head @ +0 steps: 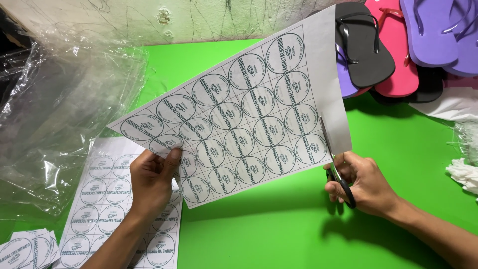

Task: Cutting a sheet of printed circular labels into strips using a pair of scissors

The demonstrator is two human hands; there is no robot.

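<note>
Two hands at work: left hand (152, 177) pinches the printed label sheet (239, 114) at its lower edge, keeping it taut above the green table (279, 224); right hand (361, 182), fingers closed through the scissors (334, 167), blades slightly parted on the sheet's right margin.

two label sheets (239, 119), one scissors (334, 164)

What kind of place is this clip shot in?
Probably a small workshop packing sandals. A stack of foam flip-flops sits on the green table, clear plastic bags lie heaped at the left, and the right hand cuts a sheet of round labels with scissors.
</note>
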